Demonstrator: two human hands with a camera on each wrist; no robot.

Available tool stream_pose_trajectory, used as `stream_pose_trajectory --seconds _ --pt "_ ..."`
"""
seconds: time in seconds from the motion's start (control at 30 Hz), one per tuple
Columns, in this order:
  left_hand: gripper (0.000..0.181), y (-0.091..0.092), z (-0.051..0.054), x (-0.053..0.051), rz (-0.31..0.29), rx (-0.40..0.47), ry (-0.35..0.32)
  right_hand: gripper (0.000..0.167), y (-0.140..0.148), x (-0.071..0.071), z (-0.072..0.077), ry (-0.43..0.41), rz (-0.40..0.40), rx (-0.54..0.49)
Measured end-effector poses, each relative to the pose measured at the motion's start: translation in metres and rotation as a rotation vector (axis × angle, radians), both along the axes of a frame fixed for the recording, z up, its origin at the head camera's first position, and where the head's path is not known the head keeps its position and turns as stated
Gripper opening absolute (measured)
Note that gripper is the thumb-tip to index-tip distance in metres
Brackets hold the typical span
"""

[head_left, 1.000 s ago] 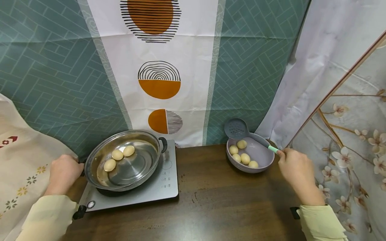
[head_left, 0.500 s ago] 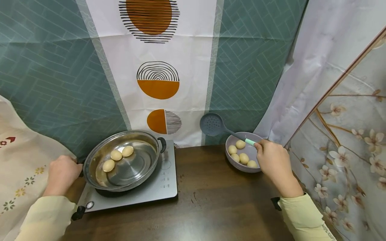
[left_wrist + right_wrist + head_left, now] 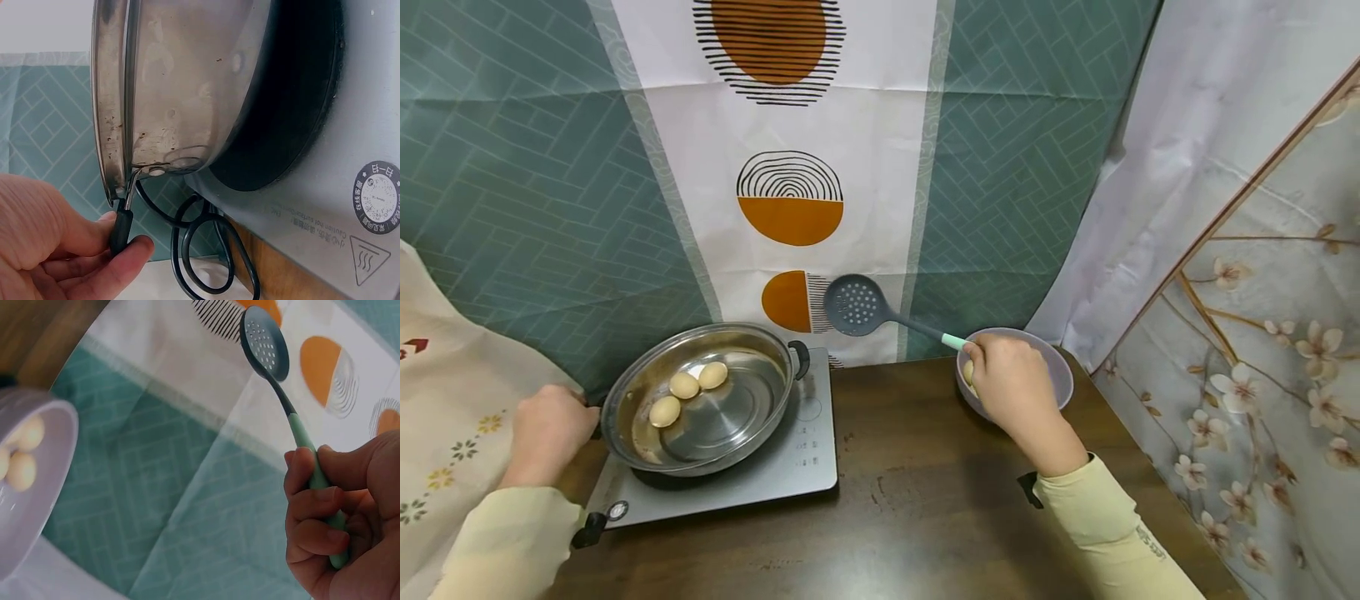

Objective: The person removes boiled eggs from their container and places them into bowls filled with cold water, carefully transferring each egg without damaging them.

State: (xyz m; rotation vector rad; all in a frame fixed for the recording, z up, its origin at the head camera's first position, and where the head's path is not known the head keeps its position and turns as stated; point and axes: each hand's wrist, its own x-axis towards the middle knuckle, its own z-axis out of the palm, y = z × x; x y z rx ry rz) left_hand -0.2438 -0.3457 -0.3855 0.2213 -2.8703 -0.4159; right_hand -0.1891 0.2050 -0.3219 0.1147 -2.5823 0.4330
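Observation:
With curled fingers my right hand [image 3: 1015,387] grips the green handle of a grey slotted skimmer [image 3: 856,305]. Its perforated head is bare and points left in the head view; the right wrist view shows the fingers wrapped round the handle [image 3: 319,478]. Behind and below that hand stands a lilac bowl [image 3: 1054,367] holding pale round balls [image 3: 22,470], partly hidden by the hand. My left hand [image 3: 550,433] pinches the black side handle [image 3: 122,231] of a steel pan [image 3: 700,462]. Inside the pan lie three pale balls [image 3: 684,385], near its left and back.
Under the pan is a flat silver induction cooktop [image 3: 775,492] on a brown wooden table [image 3: 910,500]. A black cord [image 3: 178,250] loops beside it in the left wrist view. Patterned cloth [image 3: 1015,167] hangs close behind, with flowered cloth [image 3: 1262,400] on the right.
My right hand has moved left with the skimmer, from the bowl's right side to in front of it; the skimmer's head has swung left toward the pan. My left hand keeps its hold on the pan handle.

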Motion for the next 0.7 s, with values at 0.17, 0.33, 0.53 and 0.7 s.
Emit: stream_pose_trajectory --seconds 0.17,0.33,0.53,0.7 --pt "0.036 -0.001 0.002 0.0 0.013 0.003 -0.027 0.019 -0.026 -0.005 0.007 -0.036 0.024 0.005" --pt "0.037 -0.001 0.002 0.001 0.03 0.007 -0.04 0.018 -0.05 -0.011 0.008 -0.039 0.053 0.024" --pt "0.036 -0.002 0.003 0.001 0.033 0.004 -0.034 0.021 -0.076 -0.016 0.007 -0.005 0.122 0.073" --pt "0.037 -0.001 0.002 0.0 0.008 -0.004 -0.013 0.021 -0.094 -0.018 -0.002 0.001 0.165 0.114"
